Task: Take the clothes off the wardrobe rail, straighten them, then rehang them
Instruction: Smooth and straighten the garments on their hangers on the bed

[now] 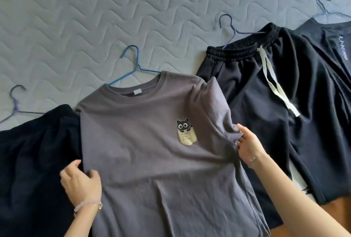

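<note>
The left hand (pixel 80 181) curls its fingers round the left side edge of the grey T-shirt (pixel 152 160), thumb up and fingertips pressed into the cloth. The right hand (pixel 248 143) pinches a fold of the same shirt at its right side, just below the sleeve, where the fabric bunches up. Each wrist wears a thin bracelet.

The grey T-shirt lies front up on the bed (pixel 95 18), a quilted pale grey cover with wavy stitching. A small cat print (pixel 185 132) sits on its chest. A blue hanger (pixel 136 65) is in the neck, its hook lying on the cover above the collar.

To the left a black garment (pixel 34 151) lies partly under the shirt's edge, with a purple hanger (pixel 15 101) at its top. To the right lie black trousers (pixel 256 103) with an elastic waist and a white drawstring (pixel 273 82), on a dark blue hanger (pixel 230 27). Beyond them is a dark top (pixel 334 46) with pale lettering, on another hanger (pixel 322 6). Wooden floor (pixel 338 210) shows at the lower right.
</note>
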The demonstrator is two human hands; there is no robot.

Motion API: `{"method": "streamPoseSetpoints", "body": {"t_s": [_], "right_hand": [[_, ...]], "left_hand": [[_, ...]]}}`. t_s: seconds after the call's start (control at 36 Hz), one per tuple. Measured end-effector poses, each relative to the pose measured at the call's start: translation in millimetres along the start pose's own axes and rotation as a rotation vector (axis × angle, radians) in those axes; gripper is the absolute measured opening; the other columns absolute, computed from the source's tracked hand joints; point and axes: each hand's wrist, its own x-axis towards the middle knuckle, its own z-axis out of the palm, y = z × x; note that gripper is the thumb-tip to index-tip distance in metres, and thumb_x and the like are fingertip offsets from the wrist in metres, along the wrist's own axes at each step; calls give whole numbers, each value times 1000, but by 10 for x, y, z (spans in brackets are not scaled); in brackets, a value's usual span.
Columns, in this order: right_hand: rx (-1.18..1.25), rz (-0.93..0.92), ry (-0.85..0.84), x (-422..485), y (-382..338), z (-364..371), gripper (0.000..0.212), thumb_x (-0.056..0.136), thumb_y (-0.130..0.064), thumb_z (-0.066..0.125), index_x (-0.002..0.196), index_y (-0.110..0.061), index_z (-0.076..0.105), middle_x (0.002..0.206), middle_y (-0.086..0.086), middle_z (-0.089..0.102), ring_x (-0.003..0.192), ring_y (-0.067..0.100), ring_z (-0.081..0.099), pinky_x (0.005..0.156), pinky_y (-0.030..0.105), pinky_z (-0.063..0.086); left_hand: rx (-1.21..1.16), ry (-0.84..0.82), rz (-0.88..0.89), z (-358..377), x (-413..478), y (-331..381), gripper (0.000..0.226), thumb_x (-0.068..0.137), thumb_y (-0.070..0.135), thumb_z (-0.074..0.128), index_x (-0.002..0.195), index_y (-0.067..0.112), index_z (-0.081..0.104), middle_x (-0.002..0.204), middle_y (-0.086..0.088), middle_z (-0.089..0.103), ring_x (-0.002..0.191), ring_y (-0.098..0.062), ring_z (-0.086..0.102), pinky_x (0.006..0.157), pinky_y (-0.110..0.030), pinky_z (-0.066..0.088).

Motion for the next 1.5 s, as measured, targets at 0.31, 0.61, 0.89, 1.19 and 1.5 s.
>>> {"method": "streamPoseSetpoints", "body": {"t_s": [0.31,0.61,0.89,1.19,1.5], "right_hand": [[326,-52,-41,147,-123,-78,19,89,-22,56,103,-15,68,80,-2,75,67,10,72,56,19,56],[436,-115,-26,166,-105,-45,38,91,-19,55,124,-2,57,88,6,72,72,11,70,61,17,56],[288,-405,-25,-24,-302,-45,15,88,-7,58,97,-15,68,90,9,66,83,19,62,72,29,50],[224,-623,180,-126,-643,-531,16,85,-3,61,83,-19,63,69,-8,63,67,5,57,62,19,51],[-195,-336,488,495,-734,-1149,29,80,1,63,106,-12,59,87,6,64,74,18,58,58,18,55]], "left_hand": [[21,-379,737,621,-27,1640,28,86,0,59,114,1,62,115,-16,63,109,-34,60,95,-39,45],[-32,-1045,712,1226,-352,3450,45,99,36,38,131,10,55,144,-8,50,135,-24,42,114,-37,30],[-86,-1060,932,1192,-342,3611,13,87,6,64,79,15,66,76,1,63,73,-4,55,67,-11,44],[-358,-971,900,1173,-556,3929,23,84,-6,66,99,12,68,72,11,62,66,7,56,69,-1,43],[-137,-673,841,1418,-582,3541,44,85,-4,52,125,12,62,125,-9,64,119,-23,57,101,-29,44]]}}
